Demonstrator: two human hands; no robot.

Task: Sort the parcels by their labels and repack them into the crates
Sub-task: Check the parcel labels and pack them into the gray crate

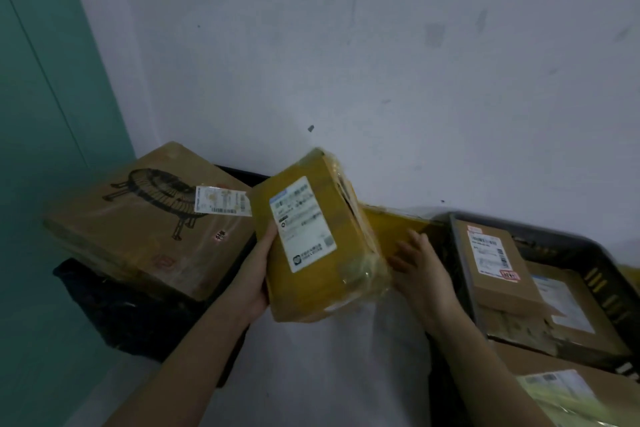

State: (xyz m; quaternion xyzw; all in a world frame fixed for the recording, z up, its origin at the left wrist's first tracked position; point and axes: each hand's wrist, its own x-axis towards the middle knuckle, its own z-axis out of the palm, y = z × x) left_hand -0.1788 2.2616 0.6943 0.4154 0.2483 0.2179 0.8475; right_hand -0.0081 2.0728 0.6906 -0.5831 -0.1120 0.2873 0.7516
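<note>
Reading label: we hold the yellow parcel up between the crates, white label facing us; print too blurred to read.
Left hand: grasps the parcel's left edge, thumb on the front face.
Right hand: fingers straight, resting against the parcel's right side and a flat yellow parcel behind; grasping nothing that we can see.
Step, our judgement: sorting, mid-task; this parcel not yet assigned.
Next move: choose a crate by label, then lower it in flat.
Left crate: black, carries a large brown carton with a printed fan drawing.
Right crate: black, slotted wall, holds small labelled brown boxes.
Materials: yellow parcel is a cardboard block under glossy, wrinkled tape; likely slippery.
</note>
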